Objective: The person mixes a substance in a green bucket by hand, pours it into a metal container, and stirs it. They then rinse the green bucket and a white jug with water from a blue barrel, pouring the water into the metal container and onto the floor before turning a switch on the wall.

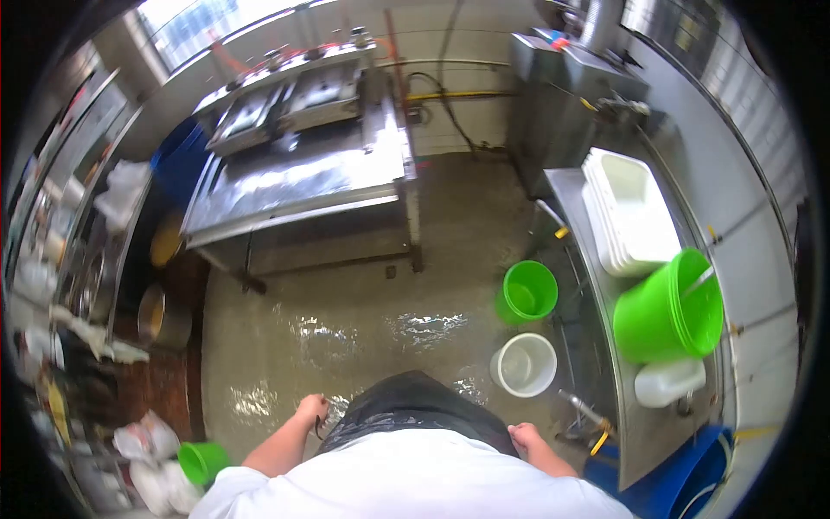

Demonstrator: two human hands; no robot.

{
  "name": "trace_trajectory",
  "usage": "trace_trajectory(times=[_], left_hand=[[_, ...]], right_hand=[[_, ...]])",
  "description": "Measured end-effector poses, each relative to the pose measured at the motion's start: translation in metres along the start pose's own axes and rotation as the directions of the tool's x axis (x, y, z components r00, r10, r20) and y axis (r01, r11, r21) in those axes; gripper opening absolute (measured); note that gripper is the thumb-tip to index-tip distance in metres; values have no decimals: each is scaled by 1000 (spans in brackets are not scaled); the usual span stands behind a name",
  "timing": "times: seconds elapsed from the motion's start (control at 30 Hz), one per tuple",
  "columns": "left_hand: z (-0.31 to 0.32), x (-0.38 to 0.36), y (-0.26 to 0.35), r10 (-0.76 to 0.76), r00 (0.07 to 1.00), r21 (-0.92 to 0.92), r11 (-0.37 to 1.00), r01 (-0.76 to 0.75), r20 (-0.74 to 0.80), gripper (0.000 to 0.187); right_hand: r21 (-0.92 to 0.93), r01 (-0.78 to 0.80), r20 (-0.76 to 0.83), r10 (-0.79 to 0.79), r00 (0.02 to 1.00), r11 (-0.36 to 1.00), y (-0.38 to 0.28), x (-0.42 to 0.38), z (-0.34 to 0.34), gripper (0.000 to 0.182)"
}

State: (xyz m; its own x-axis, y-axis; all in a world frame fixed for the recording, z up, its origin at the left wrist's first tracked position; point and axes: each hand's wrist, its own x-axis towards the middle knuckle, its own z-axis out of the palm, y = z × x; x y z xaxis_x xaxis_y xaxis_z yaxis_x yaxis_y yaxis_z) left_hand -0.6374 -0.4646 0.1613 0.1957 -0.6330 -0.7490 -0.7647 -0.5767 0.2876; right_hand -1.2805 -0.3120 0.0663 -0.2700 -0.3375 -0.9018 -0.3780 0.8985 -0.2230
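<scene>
My left hand (312, 409) is at my left hip with its fingers closed. A thin dark strap, which looks like an apron string (322, 425), hangs from them beside the black apron (417, 405). On the other side, my right hand (522, 436) is curled near the apron's right edge. What its fingers hold, if anything, is hidden. The apron covers my lower body below a white shirt (415, 471).
A steel table (303, 195) stands ahead. To the right, a steel counter (635, 432) carries white tubs (631, 212), green buckets (661, 311) and a jug (670, 382). A green bucket (527, 292) and white bucket (524, 366) sit on the wet floor (346, 320). Shelves (112, 251) line the left.
</scene>
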Motion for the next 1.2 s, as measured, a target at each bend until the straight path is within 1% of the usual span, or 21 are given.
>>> trace_trajectory(times=[0.03, 0.07, 0.13, 0.33, 0.4, 0.43, 0.47, 0.53, 0.57, 0.63, 0.67, 0.73, 0.77, 0.8, 0.9, 0.97, 1.03, 1.07, 1.1, 1.13, 1.2], left_hand=[[2, -9, 7, 118, 992, 122, 986, -112, -42, 31], [4, -19, 15, 94, 994, 86, 992, -89, -53, 31], [5, -31, 26, 199, 977, 170, 968, -183, -81, 32], [22, -49, 0, 150, 979, 101, 986, -136, -142, 38], [24, -58, -15, -7, 978, 78, 997, 24, -210, 51], [22, -59, -26, -89, 988, 117, 988, 104, -125, 65], [20, -61, -37, -86, 988, 101, 990, 99, -130, 65], [22, -64, -71, -3, 1000, 277, 961, 1, 7, 72], [24, -59, -91, -1, 1000, 261, 965, 1, 1, 72], [31, -34, -134, -219, 966, 95, 974, 207, 137, 73], [34, -24, -155, -215, 968, 77, 976, 206, 134, 73], [39, -5, -191, -275, 948, -85, 953, 291, 160, 72], [30, -9, -192, -304, 945, -123, 940, 318, 121, 57], [27, 0, -201, -302, 945, -142, 937, 318, 122, 57], [9, 26, -223, -250, 958, -19, 967, 255, 142, 41], [-21, 33, -210, -224, 970, 63, 974, 219, 92, 30], [-23, 75, -226, 200, 978, 429, 889, -159, -52, 26], [-40, 71, -219, 225, 961, 275, 945, -175, -163, 26], [-67, 64, -198, 227, 934, 114, 973, -203, -274, 26], [-77, 78, -184, 38, 922, -282, 946, -157, -385, 30], [-124, 76, -152, 118, 923, -364, 895, -259, -366, 31]], right_hand=[[118, 7, -79, 2, 997, 993, -5, 9, -9, 28], [241, 25, -154, 13, 988, 970, -10, 17, -18, 27], [186, 7, -148, 21, 989, 983, -46, 14, -49, 29], [181, 263, -264, -210, 941, 948, -136, 17, -79, 29], [174, 287, -249, -239, 939, 942, -160, 1, -70, 28], [136, 307, -230, -271, 935, 942, -164, 0, -62, 28], [97, 327, -210, -302, 930, 940, -167, -2, -54, 27], [10, 325, -168, -319, 933, 946, -155, 15, -32, 24], [-49, 311, -196, -314, 929, 949, -139, 39, -17, 26], [-192, 244, -168, -277, 946, 951, -165, -31, 7, 40], [-251, 220, -97, -251, 963, 943, -144, 8, 19, 41], [-489, 245, -10, -286, 958, 837, -181, -50, 35, 44], [-472, 276, 41, -292, 955, 837, -189, -51, 42, 45], [-454, 305, 93, -296, 951, 837, -199, -52, 50, 46], [-567, 430, 67, -481, 874, 702, -251, -50, 74, 42], [-517, 479, 27, -546, 837, 709, -297, -33, 93, 36], [-338, 550, -46, -597, 801, 764, -363, -81, 118, 28], [-214, 573, -71, -597, 799, 792, -415, -151, 137, 25], [-92, 609, -79, -616, 784, 788, -440, -153, 153, 23], [31, 636, -90, -632, 770, 771, -460, -156, 167, 20], [74, 700, -21, -701, 713, 710, -507, -196, 192, 20]])
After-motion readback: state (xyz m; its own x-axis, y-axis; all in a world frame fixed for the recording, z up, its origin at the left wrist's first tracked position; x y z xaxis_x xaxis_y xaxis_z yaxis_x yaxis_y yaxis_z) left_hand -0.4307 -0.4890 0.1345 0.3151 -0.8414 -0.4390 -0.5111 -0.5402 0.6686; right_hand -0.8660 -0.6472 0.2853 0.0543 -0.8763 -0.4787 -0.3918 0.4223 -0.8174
